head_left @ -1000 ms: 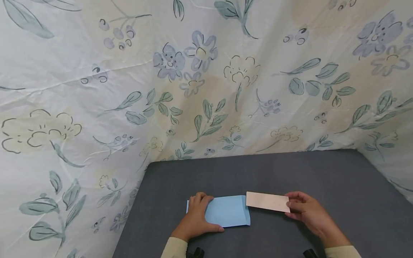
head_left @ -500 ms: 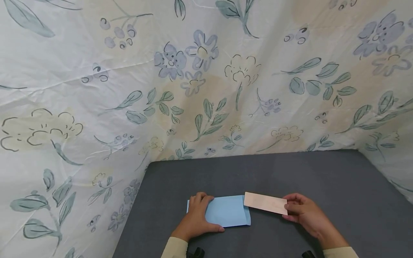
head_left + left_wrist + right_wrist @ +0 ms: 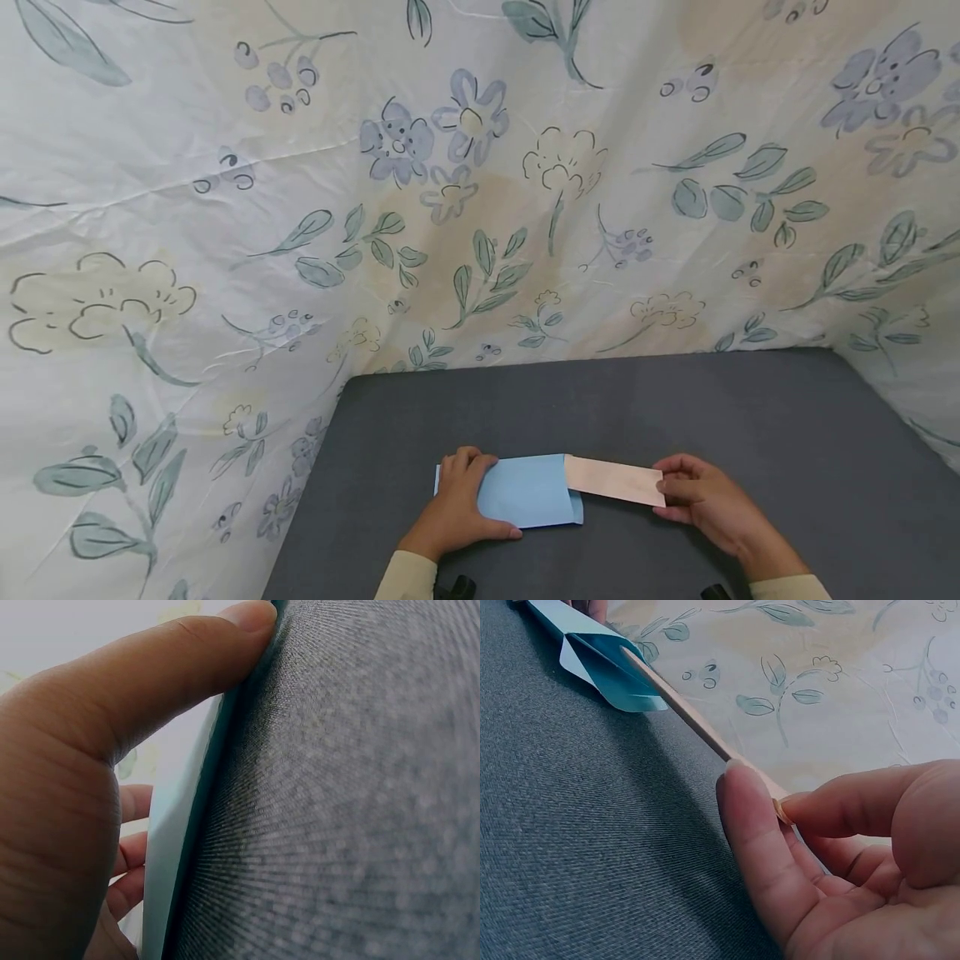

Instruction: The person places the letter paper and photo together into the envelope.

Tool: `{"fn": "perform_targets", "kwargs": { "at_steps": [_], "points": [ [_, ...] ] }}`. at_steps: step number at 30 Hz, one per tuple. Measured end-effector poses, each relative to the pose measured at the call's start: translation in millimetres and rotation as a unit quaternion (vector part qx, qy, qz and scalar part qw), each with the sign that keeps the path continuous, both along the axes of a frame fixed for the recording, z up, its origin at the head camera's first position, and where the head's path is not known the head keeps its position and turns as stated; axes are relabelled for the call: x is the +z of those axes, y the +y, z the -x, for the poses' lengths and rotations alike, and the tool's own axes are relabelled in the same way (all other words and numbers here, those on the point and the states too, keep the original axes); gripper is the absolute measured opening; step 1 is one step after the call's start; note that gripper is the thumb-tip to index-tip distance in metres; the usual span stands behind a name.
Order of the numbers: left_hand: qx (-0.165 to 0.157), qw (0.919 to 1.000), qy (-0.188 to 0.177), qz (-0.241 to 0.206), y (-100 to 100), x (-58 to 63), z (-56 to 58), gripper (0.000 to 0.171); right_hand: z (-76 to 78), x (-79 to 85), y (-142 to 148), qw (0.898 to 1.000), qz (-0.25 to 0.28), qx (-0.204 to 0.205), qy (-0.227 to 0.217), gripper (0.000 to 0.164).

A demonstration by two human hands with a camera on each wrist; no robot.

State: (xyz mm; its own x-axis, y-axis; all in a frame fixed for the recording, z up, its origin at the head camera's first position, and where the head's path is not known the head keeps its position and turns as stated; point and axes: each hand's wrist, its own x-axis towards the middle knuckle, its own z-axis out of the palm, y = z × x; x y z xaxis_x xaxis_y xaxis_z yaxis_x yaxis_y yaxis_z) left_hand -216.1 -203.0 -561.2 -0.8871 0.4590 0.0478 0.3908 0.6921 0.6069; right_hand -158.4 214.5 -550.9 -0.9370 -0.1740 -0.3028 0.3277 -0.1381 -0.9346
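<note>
The right hand (image 3: 705, 498) pinches one end of a pale pink card (image 3: 611, 478) between thumb and fingers; beyond them, its other end meets a blue envelope (image 3: 528, 492) on the grey counter (image 3: 600, 408). The left hand (image 3: 461, 504) holds the envelope's opposite edges, fingers wide apart from thumb. Only the right wrist view shows the envelope's mouth gaping around the card's tip.

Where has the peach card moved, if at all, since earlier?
Yes: the peach card shifted left and slightly downward in the head view, judged by the grey table.
</note>
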Motion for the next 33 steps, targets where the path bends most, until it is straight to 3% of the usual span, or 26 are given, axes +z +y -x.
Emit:
{"fn": "perform_targets", "kwargs": {
  "at_steps": [18,33],
  "points": [
    [0.009,0.9999,-0.006,0.003,3.3,-0.1,0.1,0.107,3.5,-2.9,4.3,0.999,0.022,0.026,-0.001,0.016],
    [0.006,1.0000,0.003,0.003,1.8,-1.2,-0.1,0.106,8.9,-3.5,-6.4,0.999,0.014,0.035,0.009,0.022]
  ]
}}
